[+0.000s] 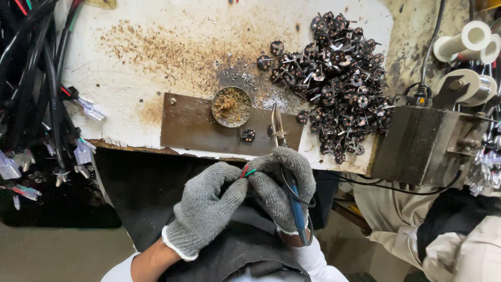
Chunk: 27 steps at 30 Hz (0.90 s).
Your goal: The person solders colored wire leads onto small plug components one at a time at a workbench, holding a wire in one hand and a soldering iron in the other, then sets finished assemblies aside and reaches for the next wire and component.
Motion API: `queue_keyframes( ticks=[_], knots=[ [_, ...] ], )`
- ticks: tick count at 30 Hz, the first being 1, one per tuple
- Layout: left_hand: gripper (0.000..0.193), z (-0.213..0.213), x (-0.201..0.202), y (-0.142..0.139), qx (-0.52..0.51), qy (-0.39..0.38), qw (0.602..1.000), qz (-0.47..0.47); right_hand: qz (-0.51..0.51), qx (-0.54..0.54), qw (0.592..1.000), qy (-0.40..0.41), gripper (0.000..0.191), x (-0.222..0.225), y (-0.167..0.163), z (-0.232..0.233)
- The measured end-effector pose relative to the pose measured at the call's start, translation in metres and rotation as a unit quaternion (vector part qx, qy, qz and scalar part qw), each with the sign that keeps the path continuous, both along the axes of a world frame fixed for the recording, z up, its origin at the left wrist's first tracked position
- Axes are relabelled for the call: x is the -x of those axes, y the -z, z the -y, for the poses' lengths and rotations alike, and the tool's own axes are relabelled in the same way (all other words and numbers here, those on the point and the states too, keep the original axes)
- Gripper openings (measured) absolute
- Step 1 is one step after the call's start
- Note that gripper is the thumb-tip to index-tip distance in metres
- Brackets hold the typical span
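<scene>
Both my hands wear grey knit gloves and meet just below the bench edge. My left hand (206, 209) pinches thin red and green wires (247, 171) together with the fingertips of my right hand (282, 183). My right hand also grips a soldering iron (295, 206) with a blue handle; its metal tip (275, 122) points up over a brown metal plate (190, 125). A small black connector part (248, 136) lies on that plate just left of the tip.
A round tin of brownish flux (231, 106) sits on the plate. A large heap of black connector parts (339, 78) covers the stained white bench (130, 78) at right. Black cable bundles (31, 89) hang left. A metal box (422, 143) and white spools (467, 42) stand right.
</scene>
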<state>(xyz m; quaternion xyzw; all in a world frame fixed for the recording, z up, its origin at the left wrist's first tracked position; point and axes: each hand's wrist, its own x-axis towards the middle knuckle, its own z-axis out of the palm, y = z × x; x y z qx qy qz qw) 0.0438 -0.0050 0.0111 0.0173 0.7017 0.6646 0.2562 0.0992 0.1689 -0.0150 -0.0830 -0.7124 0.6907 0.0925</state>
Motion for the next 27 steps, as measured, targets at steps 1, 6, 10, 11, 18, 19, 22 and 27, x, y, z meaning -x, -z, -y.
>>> queue_keyframes(
  ticks=[1, 6, 10, 11, 18, 19, 22, 27],
  knots=[
    [0.015, 0.000, 0.000, 0.001, 0.016, 0.007, 1.000, -0.013, -0.001, -0.014, 1.000, -0.002, 0.058, 0.000, 0.001, 0.000],
    [0.017, 0.002, 0.003, -0.001, 0.031, 0.029, 0.997, -0.067, 0.016, 0.055, 0.998, -0.005, 0.055, 0.001, 0.005, -0.004],
    [0.016, 0.010, 0.010, -0.002, -0.047, 0.038, 0.987, -0.151, 0.055, 0.137, 0.988, 0.039, 0.058, 0.001, 0.005, 0.000],
    [0.014, 0.013, 0.012, -0.001, -0.106, 0.070, 0.973, -0.192, 0.072, 0.169, 0.981, 0.056, 0.058, 0.000, 0.004, 0.002],
    [0.027, 0.008, 0.014, 0.000, 0.020, -0.032, 0.999, 0.002, 0.045, 0.018, 0.999, 0.025, 0.059, 0.000, 0.004, 0.006],
    [0.024, 0.007, 0.015, -0.001, 0.038, -0.015, 0.999, -0.022, 0.048, -0.020, 0.998, 0.039, 0.059, 0.000, 0.004, 0.008],
    [0.016, 0.008, 0.020, -0.003, 0.085, 0.005, 0.995, -0.056, -0.025, -0.055, 0.998, 0.022, 0.063, -0.001, 0.001, 0.018],
    [0.018, 0.015, 0.027, 0.001, 0.062, 0.005, 0.997, 0.049, -0.106, 0.041, 0.993, -0.026, 0.064, -0.012, -0.009, 0.024]
  ],
)
